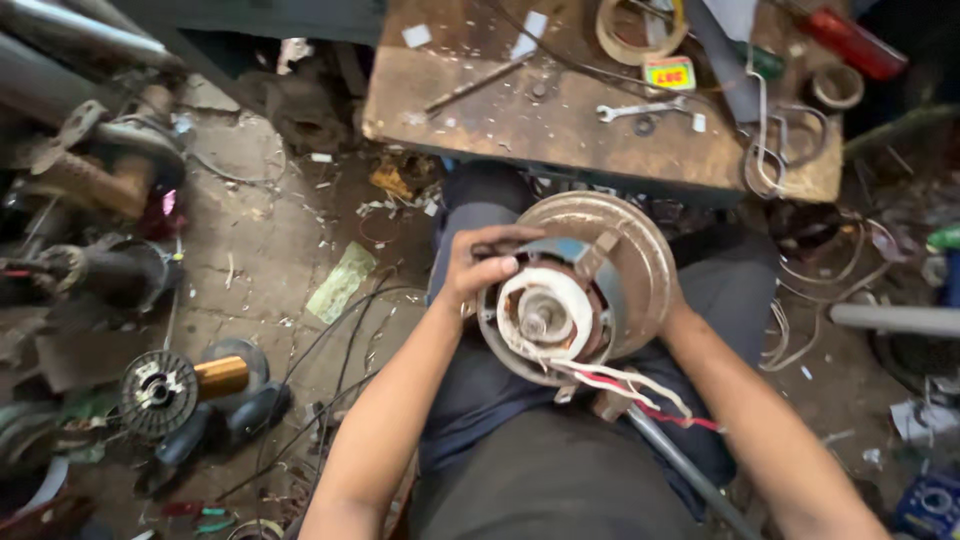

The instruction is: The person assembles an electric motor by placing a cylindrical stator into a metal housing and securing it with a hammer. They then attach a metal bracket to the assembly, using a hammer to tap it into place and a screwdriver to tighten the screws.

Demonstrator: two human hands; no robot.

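I hold a round fan motor [575,290] over my lap, its open face turned toward me. Its dusty metal housing [640,240] rings a white winding with copper coils and a central shaft [538,318]. My left hand [480,265] grips the motor's left rim, fingers curled over the top edge. Most of my right hand [672,300] is hidden behind the housing on the right side; only the wrist shows. White and red wires [640,395] trail from the motor's lower edge toward my right forearm.
A worn wooden workbench [520,120] stands ahead with a spanner [640,108], tape rolls [640,30], a red-handled screwdriver [850,40] and wire loops. On the floor at left lie a copper wire spool [185,385], old motors and black cables. A metal pipe [890,318] sits at right.
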